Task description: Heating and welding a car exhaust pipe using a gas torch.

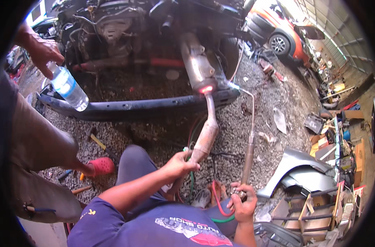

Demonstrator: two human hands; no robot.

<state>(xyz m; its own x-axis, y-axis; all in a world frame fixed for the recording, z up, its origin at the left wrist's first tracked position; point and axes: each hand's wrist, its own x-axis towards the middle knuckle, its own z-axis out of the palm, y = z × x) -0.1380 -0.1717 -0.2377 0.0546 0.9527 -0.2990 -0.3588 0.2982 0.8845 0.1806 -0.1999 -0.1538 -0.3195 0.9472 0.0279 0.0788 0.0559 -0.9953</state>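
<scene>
A metal exhaust pipe (207, 138) slants up to a rusty metal canister (197, 68), and the joint between them glows orange-red. My left hand (180, 164) is closed around the pipe's lower part. In my right hand (244, 202) is a gas torch (248, 162), held at the valve end. Its thin bent tube points left, with a bright spot at the tip close to the glowing joint. Red and green hoses (220, 201) run by my right hand.
At left another person's hand (43, 53) holds a water bottle (70, 88). A dark bumper bar (134, 108) crosses ahead. A hammer (97, 142) lies on the gravel near a red clog (101, 166). Silver fender panels (296, 164) and scrap lie right; an orange car (278, 31) stands behind.
</scene>
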